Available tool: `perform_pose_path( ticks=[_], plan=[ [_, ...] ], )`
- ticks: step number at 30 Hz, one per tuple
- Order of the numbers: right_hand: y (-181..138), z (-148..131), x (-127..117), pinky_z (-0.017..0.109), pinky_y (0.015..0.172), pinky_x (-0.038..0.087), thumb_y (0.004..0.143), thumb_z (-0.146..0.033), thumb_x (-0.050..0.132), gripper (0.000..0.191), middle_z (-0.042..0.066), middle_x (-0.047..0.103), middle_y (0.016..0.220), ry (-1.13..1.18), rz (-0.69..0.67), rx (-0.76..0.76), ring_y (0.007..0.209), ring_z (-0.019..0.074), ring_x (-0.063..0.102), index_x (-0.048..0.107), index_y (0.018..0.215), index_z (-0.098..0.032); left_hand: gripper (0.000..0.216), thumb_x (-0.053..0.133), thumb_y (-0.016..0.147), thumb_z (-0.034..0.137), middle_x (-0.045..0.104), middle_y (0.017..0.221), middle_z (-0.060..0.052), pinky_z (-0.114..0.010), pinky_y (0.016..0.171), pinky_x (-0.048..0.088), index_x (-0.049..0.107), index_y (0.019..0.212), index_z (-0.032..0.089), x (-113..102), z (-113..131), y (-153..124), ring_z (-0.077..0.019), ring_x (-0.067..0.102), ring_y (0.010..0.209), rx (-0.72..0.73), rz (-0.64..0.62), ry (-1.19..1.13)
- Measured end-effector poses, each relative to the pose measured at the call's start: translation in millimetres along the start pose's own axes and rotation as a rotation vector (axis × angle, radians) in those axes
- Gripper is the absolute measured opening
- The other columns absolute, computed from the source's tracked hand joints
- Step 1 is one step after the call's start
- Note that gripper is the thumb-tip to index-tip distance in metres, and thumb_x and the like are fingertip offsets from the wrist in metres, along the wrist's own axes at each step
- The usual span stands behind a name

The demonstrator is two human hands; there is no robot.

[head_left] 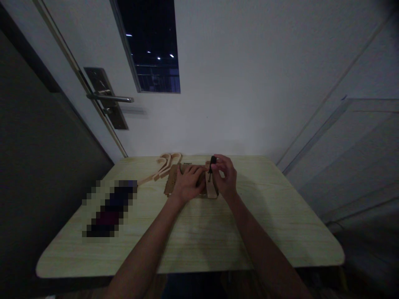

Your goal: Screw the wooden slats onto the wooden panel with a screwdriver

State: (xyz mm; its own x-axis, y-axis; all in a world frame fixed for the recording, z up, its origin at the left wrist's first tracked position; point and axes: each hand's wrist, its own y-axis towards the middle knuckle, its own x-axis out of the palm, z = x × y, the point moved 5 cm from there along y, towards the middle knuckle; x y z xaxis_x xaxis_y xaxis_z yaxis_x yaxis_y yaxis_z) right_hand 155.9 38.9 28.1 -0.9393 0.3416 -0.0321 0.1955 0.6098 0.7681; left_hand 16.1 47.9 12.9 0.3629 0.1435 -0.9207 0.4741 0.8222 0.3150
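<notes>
My left hand [188, 185] lies flat with its fingers spread, pressing on a brown board [170, 182] with small holes along its left part. In my right hand [226, 176] is a small screwdriver [213, 161] with a black handle, pinched between thumb and fingers. Its thin shaft points down at a pale wooden strip [211, 190] at the board's right end. I cannot make out whether the tip touches a screw. Several curved, hook-shaped wooden pieces [164, 164] lie just beyond and left of the board.
The pale wood-grain table [280, 232] stands against a white door [233, 104] with a metal handle [115, 99] and a dark window [152, 45]. A blurred-out dark object [112, 209] lies on the table's left side. White panels [358, 137] rise at the right.
</notes>
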Motion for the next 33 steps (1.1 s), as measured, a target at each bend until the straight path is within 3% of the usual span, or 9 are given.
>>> perform_pose_path(
  ticks=[3, 7, 14, 18, 26, 33],
  plan=[
    [2.3, -2.4, -2.0, 0.025, 0.059, 0.054, 0.085, -0.029, 0.064, 0.028, 0.001, 0.060, 0.088, -0.069, 0.053, -0.027, 0.069, 0.0119, 0.060, 0.059, 0.113, -0.029, 0.039, 0.048, 0.089, 0.034, 0.055, 0.135, -0.004, -0.068, 0.112, 0.009, 0.047, 0.128, 0.031, 0.5, -0.2, -0.1, -0.0270, 0.042, 0.129, 0.011, 0.002, 0.002],
    [3.7, -6.9, -1.4, 0.025, 0.060, 0.053, 0.087, -0.029, 0.060, 0.023, 0.000, 0.056, 0.084, -0.107, 0.002, -0.055, 0.069, 0.0114, 0.057, 0.061, 0.110, -0.029, 0.038, 0.046, 0.091, 0.035, 0.055, 0.135, -0.004, -0.068, 0.111, 0.009, 0.047, 0.128, 0.030, 1.5, -1.0, -0.1, -0.0264, 0.044, 0.127, 0.017, 0.018, -0.001],
    [-1.1, -5.8, 0.9, 0.030, 0.073, 0.055, 0.096, -0.031, 0.044, 0.026, 0.005, 0.066, 0.102, 0.005, -0.059, -0.002, 0.084, 0.0142, 0.065, 0.055, 0.118, -0.025, 0.035, 0.048, 0.090, 0.034, 0.055, 0.135, -0.005, -0.067, 0.112, 0.008, 0.050, 0.125, 0.029, -0.2, 0.3, 0.0, -0.0263, 0.043, 0.128, 0.007, 0.015, -0.007],
    [-2.3, 1.8, 3.8, 0.031, 0.074, 0.057, 0.094, -0.031, 0.049, 0.027, 0.004, 0.069, 0.100, 0.048, -0.083, 0.053, 0.085, 0.0147, 0.068, 0.053, 0.120, -0.027, 0.041, 0.049, 0.089, 0.032, 0.055, 0.136, -0.004, -0.068, 0.112, 0.007, 0.046, 0.129, 0.030, -0.2, 0.1, -0.2, -0.0260, 0.042, 0.130, 0.009, 0.014, -0.013],
    [-0.3, 8.1, 0.1, 0.023, 0.058, 0.054, 0.083, -0.033, 0.065, 0.028, 0.002, 0.063, 0.093, -0.056, -0.001, 0.081, 0.078, 0.0130, 0.062, 0.058, 0.109, -0.028, 0.040, 0.049, 0.089, 0.033, 0.055, 0.135, -0.004, -0.067, 0.112, 0.008, 0.047, 0.129, 0.030, 0.6, -0.5, -0.4, -0.0261, 0.042, 0.129, 0.008, 0.002, -0.005],
    [-0.1, -3.0, 0.6, 0.031, 0.075, 0.056, 0.094, -0.033, 0.047, 0.026, 0.005, 0.067, 0.100, 0.026, -0.061, 0.049, 0.086, 0.0151, 0.066, 0.056, 0.118, -0.026, 0.036, 0.047, 0.090, 0.036, 0.055, 0.134, -0.004, -0.068, 0.111, 0.010, 0.049, 0.126, 0.029, 1.4, -1.1, -0.1, -0.0271, 0.043, 0.128, 0.014, 0.035, -0.002]
  ],
)
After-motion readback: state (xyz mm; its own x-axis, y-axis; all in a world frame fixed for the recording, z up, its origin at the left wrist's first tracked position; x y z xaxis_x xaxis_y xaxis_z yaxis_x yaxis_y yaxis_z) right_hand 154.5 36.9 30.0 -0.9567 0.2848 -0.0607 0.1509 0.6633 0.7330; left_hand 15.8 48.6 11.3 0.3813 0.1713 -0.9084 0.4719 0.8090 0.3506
